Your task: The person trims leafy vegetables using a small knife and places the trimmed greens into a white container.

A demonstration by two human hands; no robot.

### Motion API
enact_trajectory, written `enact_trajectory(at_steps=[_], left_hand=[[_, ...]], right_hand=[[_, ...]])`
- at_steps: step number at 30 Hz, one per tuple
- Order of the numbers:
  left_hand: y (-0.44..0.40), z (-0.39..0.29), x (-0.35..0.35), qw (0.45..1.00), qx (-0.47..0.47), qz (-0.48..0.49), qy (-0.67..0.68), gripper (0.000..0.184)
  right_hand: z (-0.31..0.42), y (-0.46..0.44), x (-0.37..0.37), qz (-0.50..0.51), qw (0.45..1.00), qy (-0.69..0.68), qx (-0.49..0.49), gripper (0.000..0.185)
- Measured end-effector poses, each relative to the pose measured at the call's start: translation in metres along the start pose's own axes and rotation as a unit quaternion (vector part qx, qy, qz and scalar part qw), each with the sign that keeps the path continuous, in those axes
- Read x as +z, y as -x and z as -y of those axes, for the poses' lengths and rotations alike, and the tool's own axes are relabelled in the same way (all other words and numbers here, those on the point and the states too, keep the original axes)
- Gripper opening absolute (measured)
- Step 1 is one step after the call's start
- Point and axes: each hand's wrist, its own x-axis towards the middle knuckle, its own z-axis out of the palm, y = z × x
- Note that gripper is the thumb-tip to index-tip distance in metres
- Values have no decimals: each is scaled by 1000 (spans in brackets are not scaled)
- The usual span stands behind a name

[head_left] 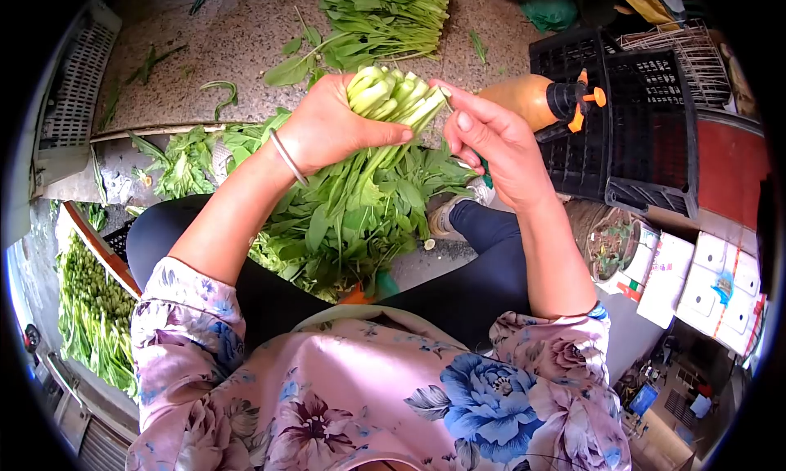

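Pink floral fabric (368,389) covers the person's torso and upper arms. Beyond the lap, the left hand (332,131) wraps firmly around a bunch of leafy greens (385,180): pale, blunt stem ends bundled at the top, broad green leaves spreading below. The right hand (495,139) curls at the outermost stem ends, forefinger touching; whether it pinches anything cannot be told. At right, a round basket (585,227) contains green and brown plant scraps, near black crates (647,196) and an orange sprayer bottle (517,98). More greens (393,16) lie on the speckled counter (254,53).
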Motion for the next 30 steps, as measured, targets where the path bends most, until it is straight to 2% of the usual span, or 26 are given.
enact_trajectory(at_steps=[10, 12, 16, 18, 20, 22, 24, 26, 28, 30], left_hand=[[2, -8, -2, 996, 18, 48, -68, 34], [3, -9, -2, 996, 19, 59, -69, 35], [4, -6, -2, 997, -20, 77, 2, 35], [3, -4, 0, 996, -30, 78, 40, 35], [1, -2, 1, 991, -55, 67, 104, 33], [0, -1, 4, 991, -55, 69, 98, 33], [0, 1, 6, 994, -52, 53, 81, 33], [-1, 2, 4, 992, -70, 65, 83, 34], [0, 0, 3, 981, -105, 65, 152, 27], [1, 2, 0, 979, -99, 81, 156, 26]], right_hand=[[-9, 5, -12, -10, 1000, 9, 6, 40], [-8, 7, -13, 17, 995, -88, 47, 39], [-8, 8, -10, 19, 983, -166, 69, 39], [-10, 7, -9, -32, 994, -93, 35, 43], [-7, 7, -9, -30, 996, -84, 30, 43], [-9, 7, -6, -27, 996, -78, 27, 44], [-16, 4, 2, -91, 996, 9, -25, 42], [-19, 1, -6, -79, 997, -2, -20, 33], [-11, 3, -5, -68, 997, -42, -10, 29], [-12, 3, -7, -59, 998, -14, -18, 27]])
